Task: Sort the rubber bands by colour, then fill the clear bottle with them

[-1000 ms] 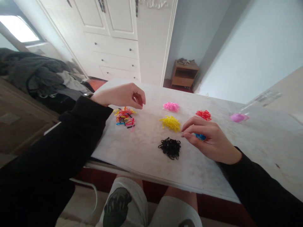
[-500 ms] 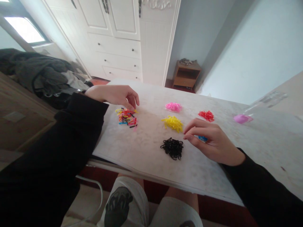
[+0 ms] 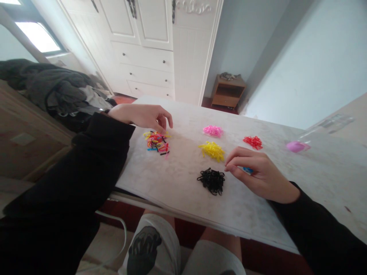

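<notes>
My left hand (image 3: 146, 116) hangs at the far edge of a mixed pile of small elastic bands (image 3: 157, 143), its fingers loosely bent and apart; nothing shows in them. Thumb and forefinger of my right hand (image 3: 255, 172) are pressed together; whatever they may hold is too small to make out. Just left of those fingertips lie yellow elastic bands (image 3: 212, 151) and black elastic bands (image 3: 212, 181). Blue elastic bands (image 3: 248, 170) are mostly hidden by my right hand. Farther back are piles of pink elastic bands (image 3: 213, 131) and red elastic bands (image 3: 252, 142).
The piles lie on a pale table (image 3: 172, 183). A clear container with a pink-purple part (image 3: 297, 146) lies at the right. Dark clothes (image 3: 63, 91) are heaped at the left. Behind the table stand a white wardrobe (image 3: 151, 63) and a small wooden cabinet (image 3: 228, 91).
The whole view has shifted slightly, so everything appears a little farther right. Both hands keep nearly the same places beside the piles, and no pile visibly changes.
</notes>
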### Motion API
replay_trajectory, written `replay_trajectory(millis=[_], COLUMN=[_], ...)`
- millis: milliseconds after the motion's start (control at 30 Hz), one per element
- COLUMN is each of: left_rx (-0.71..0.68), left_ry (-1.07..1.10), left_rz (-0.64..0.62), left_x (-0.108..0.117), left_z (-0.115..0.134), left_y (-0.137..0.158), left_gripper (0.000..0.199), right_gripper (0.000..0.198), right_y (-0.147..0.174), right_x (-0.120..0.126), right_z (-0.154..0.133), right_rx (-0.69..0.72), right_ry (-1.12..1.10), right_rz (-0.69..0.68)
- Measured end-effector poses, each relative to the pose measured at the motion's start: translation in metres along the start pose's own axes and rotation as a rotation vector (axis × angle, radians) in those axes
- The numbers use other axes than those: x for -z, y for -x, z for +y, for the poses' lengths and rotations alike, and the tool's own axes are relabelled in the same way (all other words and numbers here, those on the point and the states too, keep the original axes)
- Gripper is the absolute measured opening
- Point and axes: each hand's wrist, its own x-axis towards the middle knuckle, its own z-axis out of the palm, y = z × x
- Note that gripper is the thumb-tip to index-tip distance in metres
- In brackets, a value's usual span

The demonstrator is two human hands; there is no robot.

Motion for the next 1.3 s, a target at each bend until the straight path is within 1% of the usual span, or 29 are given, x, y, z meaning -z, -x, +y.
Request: replay_trajectory(millis=[100, 233, 467, 533, 700, 833, 933, 1033, 1300], left_rx=[-0.002, -0.006, -0.008, -0.018, -0.051, -0.055, -0.095, -0.126, -0.155], left_ry=[-0.038, -0.019, 0.016, 0.012, 0.004, 0.005, 0.039, 0.092, 0.162], left_rz=[-0.023, -0.054, -0.071, -0.055, 0.029, 0.092, 0.131, 0.143, 0.119], left_x=[0.0, -0.001, -0.002, -0.001, 0.0, 0.0, -0.001, -0.003, -0.008], left_z=[0.0, -0.001, 0.002, 0.004, 0.009, 0.008, 0.006, 0.007, 0.017], left_y=[0.0, -0.002, -0.001, 0.0, 0.001, 0.0, -0.001, -0.002, -0.003], left_gripper=[0.047, 0.053, 0.047, 0.047, 0.044, 0.041, 0.038, 0.035, 0.031], right_gripper=[0.023, 0.024, 0.025, 0.025, 0.026, 0.027, 0.027, 0.028, 0.028], right_y=[0.0, 0.0, -0.001, -0.001, -0.001, -0.001, -0.001, -0.001, 0.0], right_x=[0.0, 0.0, 0.0, 0.0, 0.0, 0.0, 0.0, 0.0, -0.001], right_z=[-0.001, -0.002, -0.002, -0.001, -0.002, -0.002, -0.002, -0.002, -0.002], right_rx=[-0.001, -0.013, -0.024, -0.027, -0.038, -0.033, -0.034, -0.034, -0.05], right_ry=[0.0, -0.012, -0.011, -0.014, -0.016, -0.02, -0.015, -0.011, -0.003], right_rz=[-0.01, -0.028, -0.042, -0.044, -0.05, -0.048, -0.054, -0.059, -0.066])
